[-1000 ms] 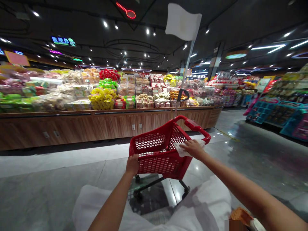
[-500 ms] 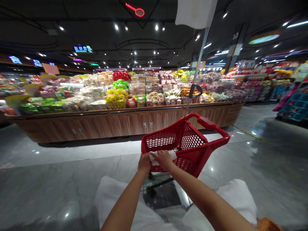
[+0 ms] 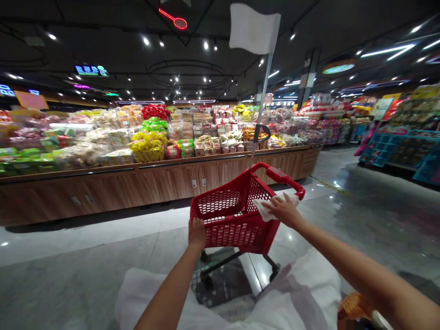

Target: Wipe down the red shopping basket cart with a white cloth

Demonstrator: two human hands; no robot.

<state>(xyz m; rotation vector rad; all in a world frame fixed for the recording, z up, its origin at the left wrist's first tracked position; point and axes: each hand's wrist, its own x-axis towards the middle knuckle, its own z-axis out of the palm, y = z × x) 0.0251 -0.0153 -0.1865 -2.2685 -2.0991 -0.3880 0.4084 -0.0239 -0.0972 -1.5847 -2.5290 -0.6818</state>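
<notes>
A red shopping cart (image 3: 237, 233) with perforated plastic sides stands in front of me, its handle (image 3: 287, 178) toward the right. My left hand (image 3: 197, 233) is closed over the rim at the cart's near left corner. On the near rim, close to the handle end, my right hand (image 3: 283, 208) presses a crumpled white cloth (image 3: 263, 210) against the red plastic. Part of the cloth sticks out on both sides of that hand. From the cart rises a pole (image 3: 264, 91) with a white flag (image 3: 254, 28) on top.
Behind the cart runs a long wood-panelled display counter (image 3: 165, 183) heaped with packaged goods. Blue racks (image 3: 381, 144) and stocked shelves stand at the right. Shiny grey floor (image 3: 360, 220) lies around the cart. Something orange (image 3: 354, 306) is low beside my right arm.
My right hand has slid the cloth rightward along the near rim, from beside my left hand to the handle end. My left hand stays at the corner. The view has turned right.
</notes>
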